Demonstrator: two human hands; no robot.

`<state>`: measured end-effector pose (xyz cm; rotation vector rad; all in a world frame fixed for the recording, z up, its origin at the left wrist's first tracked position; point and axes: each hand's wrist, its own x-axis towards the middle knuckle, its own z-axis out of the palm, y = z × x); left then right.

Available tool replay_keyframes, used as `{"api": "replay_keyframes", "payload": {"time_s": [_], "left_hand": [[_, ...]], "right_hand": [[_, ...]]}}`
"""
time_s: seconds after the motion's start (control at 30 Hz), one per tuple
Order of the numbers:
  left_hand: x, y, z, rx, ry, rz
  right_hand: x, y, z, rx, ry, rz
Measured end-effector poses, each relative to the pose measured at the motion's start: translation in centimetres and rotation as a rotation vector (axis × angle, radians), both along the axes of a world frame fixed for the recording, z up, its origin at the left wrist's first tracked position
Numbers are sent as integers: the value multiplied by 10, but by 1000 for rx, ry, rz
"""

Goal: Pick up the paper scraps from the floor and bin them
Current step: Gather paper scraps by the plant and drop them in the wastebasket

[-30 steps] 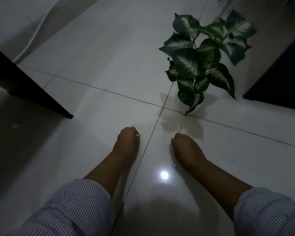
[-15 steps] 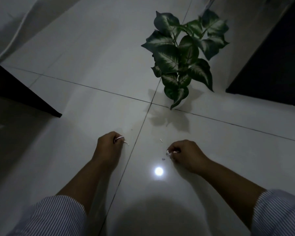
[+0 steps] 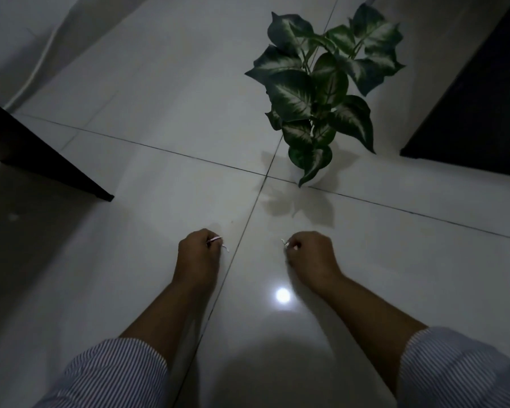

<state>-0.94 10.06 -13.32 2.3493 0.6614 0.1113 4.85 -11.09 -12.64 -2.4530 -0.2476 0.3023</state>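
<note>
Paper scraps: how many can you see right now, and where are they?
2. One white paper scrap is pinched in the left hand; a second scrap is at the right hand's fingertips. More may be hidden inside the closed fists.

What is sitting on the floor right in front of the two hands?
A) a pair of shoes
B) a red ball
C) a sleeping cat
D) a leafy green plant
D: a leafy green plant stands on the tiled floor, beyond both closed hands.
</note>
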Motion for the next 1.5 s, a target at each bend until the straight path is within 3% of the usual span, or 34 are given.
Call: {"api": "replay_keyframes", "payload": {"time_s": [0.17,0.33,0.53,0.63,0.7,0.83,1.0,1.17,1.23,1.4,1.5], "left_hand": [[5,-2,-1,2,-2,51],[7,0,-5,-28,-4,85],[7,2,-7,-22,8,96],[7,0,-3,-12,25,76],[9,1,3,-34,76,78],[25,3,27,-292,246,144],[39,-32,42,-737,270,223],[65,-112,53,-836,310,96],[73,-140,52,-789,315,25],[75,-157,38,-248,184,-134],[59,-143,20,-42,118,-203]], "right_hand": [[23,1,1,72,49,-155],[25,15,0,36,100,-88],[13,39,0,-322,34,211],[15,43,2,-363,90,245],[29,33,3,-196,235,50],[39,-16,24,403,637,-466],[43,-70,50,716,621,-753],[41,-157,86,840,550,-929],[36,-187,90,817,534,-964],[11,-248,94,759,459,-1016],[-6,-277,91,686,450,-1048]]}}
